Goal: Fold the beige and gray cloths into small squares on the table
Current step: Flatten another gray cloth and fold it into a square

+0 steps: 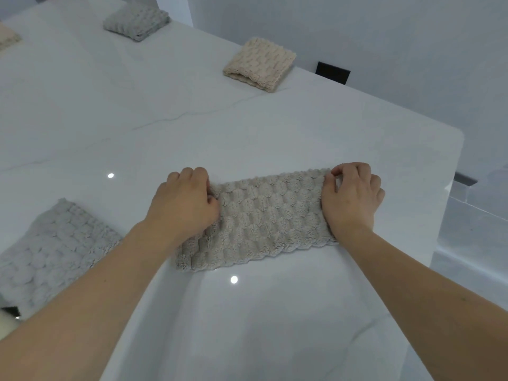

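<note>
**Beige strip under both my hands, one fold short of a square**

The beige cloth lies on the white worktop right in front of me, already doubled into a long strip. Its long axis runs left to right, the right end angled a little farther from me than the left. My left hand has its fingers curled onto the left end, where the plush is bunched up under them; my right hand pinches the far right corner between thumb and fingertips. So both hands are clamped on the cloth, one at each short end, well apart.

I judge this cloth light, soft and limp. It is thick, bubbly plush that will not hold a crease by itself and will sag anywhere I do not support it. The layers look likely to slide on each other, so the corners of a short end are the place to hold it, taking all layers together, then laying that end over the other.

A gray cloth waits on my left, still fairly flat. Farther off sit a folded gray square and a folded beige square
</note>
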Tool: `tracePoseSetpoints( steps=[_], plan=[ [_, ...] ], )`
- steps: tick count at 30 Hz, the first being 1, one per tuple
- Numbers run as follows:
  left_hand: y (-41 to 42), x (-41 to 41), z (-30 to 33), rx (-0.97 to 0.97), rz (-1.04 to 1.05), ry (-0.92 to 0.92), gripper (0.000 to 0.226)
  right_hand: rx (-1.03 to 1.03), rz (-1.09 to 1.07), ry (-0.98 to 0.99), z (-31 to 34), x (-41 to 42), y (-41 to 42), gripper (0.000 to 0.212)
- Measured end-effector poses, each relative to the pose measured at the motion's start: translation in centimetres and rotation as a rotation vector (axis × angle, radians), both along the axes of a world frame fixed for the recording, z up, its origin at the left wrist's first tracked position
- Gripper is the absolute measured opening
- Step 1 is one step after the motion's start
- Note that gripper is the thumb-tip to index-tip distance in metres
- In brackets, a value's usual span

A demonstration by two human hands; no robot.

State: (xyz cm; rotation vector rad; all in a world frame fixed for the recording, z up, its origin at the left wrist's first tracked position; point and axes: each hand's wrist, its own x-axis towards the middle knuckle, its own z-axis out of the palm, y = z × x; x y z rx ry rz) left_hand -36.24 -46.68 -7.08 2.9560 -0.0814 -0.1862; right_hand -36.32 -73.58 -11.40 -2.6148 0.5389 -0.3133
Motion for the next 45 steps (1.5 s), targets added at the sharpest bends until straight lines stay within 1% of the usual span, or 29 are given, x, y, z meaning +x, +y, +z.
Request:
tracePoseSetpoints(
  steps=[2,4,7,9,12,16,17,18,19,20,21,23,28,30,32,33,34,37,38,39,40,42,43,45],
  plan=[
    [0.0,0.9,0.9,-0.032,0.032,0.115,0.014,-0.005,0.004,0.000,0.0,0.0,0.0,0.017],
    [0.2,1.7,1.3,-0.060,0.046,0.190,0.008,-0.001,-0.005,0.000,0.1,0.1,0.1,0.016],
    [0.4,2.0,1.8,-0.073,0.024,0.251,0.009,0.002,-0.025,-0.010,0.0,0.1,0.1,0.015],
    [0.4,2.1,1.6,-0.055,-0.003,0.239,0.012,0.012,-0.036,-0.029,0.0,0.1,0.2,0.014],
    [0.5,1.8,-0.3,0.105,-0.013,0.137,0.023,0.018,-0.040,-0.038,0.0,0.1,0.2,0.014],
    [-0.4,0.5,-2.1,0.288,-0.024,-0.266,0.027,-0.004,-0.033,-0.014,0.0,0.2,0.2,0.016],
    [-1.1,0.2,-2.0,0.278,-0.031,-0.358,0.030,-0.009,-0.033,-0.006,0.0,0.2,0.2,0.017],
    [-2.0,-0.1,-1.9,0.212,-0.051,-0.387,0.033,-0.012,-0.034,-0.002,0.0,0.2,0.2,0.017],
    [-3.1,-0.7,-1.9,0.107,-0.102,-0.367,0.038,-0.015,-0.033,-0.002,0.0,0.2,0.2,0.018],
    [-4.1,-1.5,-2.0,0.002,-0.179,-0.307,0.046,-0.019,-0.031,-0.005,0.0,0.1,0.2,0.018],
    [-5.0,-2.6,-2.4,-0.050,-0.261,-0.232,0.054,-0.022,-0.026,-0.009,0.0,0.1,0.2,0.018],
    [-5.7,-4.3,-3.4,-0.014,-0.345,-0.135,0.065,-0.023,-0.020,-0.012,0.0,0.1,0.2,0.018],
    [-5.5,-4.5,-4.1,0.030,-0.310,-0.112,0.069,-0.021,-0.016,-0.003,-0.1,0.3,0.2,0.020],
    [-5.5,-4.4,-4.1,0.034,-0.311,-0.101,0.069,0.076,-0.047,-0.013,0.2,0.4,0.0,0.021],
    [-5.5,-4.4,-4.1,0.015,-0.305,-0.096,0.068,0.239,-0.081,-0.033,1.3,0.5,-0.3,0.023],
    [-5.4,-4.4,-4.1,0.013,-0.308,-0.095,0.067,0.255,-0.047,-0.041,1.9,0.4,-0.4,0.024],
    [-5.4,-4.3,-4.1,0.015,-0.317,-0.099,0.066,0.192,0.019,-0.051,2.4,0.3,-0.3,0.025],
    [-5.4,-4.3,-4.0,0.018,-0.334,-0.110,0.063,-0.172,0.313,-0.167,3.7,-0.7,1.3,0.032],
    [-5.4,-4.3,-4.0,0.013,-0.334,-0.110,0.062,-0.246,0.408,-0.167,3.6,-1.1,2.1,0.036],
    [-5.4,-4.3,-4.0,0.009,-0.334,-0.109,0.062,-0.276,0.483,-0.117,3.3,-1.5,2.8,0.041],
    [-5.4,-4.3,-4.0,0.008,-0.330,-0.112,0.062,-0.271,0.528,-0.025,2.8,-2.0,3.5,0.045],
    [-5.3,-4.4,-4.1,0.008,-0.321,-0.121,0.063,-0.241,0.525,0.173,1.4,-2.7,4.1,0.052],
    [-5.3,-4.4,-4.2,0.009,-0.317,-0.129,0.063,-0.238,0.499,0.226,0.8,-2.9,4.1,0.053],
    [-5.4,-4.2,-4.3,0.005,-0.316,-0.138,0.063,-0.253,0.485,0.251,0.4,-2.6,3.8,0.055]
  ],
)
